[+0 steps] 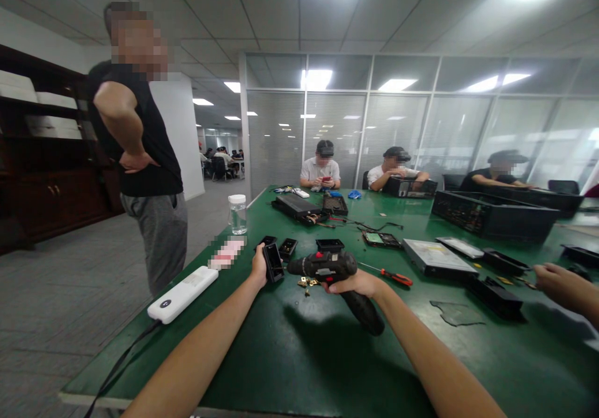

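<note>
My left hand [259, 267] is closed around a small black plastic box [274, 262], tilted up with its hollow side toward me. In my right hand [358, 284] is a black cordless drill [327, 267] with red accents, its chuck pointing left at the box. A short space seems to separate the drill's tip from the box. Under the drill, several small brass-coloured pieces [307, 282] lie on the green table [262, 355]. Behind my hands stand a black tray [287, 247] with small bits in it and another black tray [330, 244].
A red-handled screwdriver [395, 277], a silver disc drive [437, 259] and a circuit board [381, 238] lie to the right. On the left are a white power bank-like device [183, 293] and a clear jar [238, 215]. A co-worker's hand [556, 284] reaches in from the right; a person [140, 143] stands at left.
</note>
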### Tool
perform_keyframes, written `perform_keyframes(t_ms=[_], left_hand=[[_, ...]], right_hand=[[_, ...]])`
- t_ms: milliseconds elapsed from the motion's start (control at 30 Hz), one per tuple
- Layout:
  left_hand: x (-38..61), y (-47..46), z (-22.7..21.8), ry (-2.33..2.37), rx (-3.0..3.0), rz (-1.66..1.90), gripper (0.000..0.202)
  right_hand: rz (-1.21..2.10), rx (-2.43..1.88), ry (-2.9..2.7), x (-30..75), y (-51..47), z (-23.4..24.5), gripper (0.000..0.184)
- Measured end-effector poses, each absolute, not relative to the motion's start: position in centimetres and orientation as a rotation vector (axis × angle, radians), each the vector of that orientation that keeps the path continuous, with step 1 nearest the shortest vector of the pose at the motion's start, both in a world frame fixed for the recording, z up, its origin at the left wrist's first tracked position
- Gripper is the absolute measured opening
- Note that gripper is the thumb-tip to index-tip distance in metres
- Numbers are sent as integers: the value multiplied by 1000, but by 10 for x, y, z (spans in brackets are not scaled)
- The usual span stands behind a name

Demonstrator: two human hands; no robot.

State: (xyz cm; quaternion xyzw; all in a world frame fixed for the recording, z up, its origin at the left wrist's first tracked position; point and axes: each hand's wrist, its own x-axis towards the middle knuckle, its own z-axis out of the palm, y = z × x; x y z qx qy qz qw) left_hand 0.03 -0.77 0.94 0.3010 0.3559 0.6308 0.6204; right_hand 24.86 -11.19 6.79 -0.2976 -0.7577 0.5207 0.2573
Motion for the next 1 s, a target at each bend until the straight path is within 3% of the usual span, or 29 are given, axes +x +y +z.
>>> perform_keyframes(t_ms=[1000], left_hand=[[0, -8, 11, 811, 648, 1442, 33]], right_hand=[[1392, -807, -2074, 248, -110, 68, 32]])
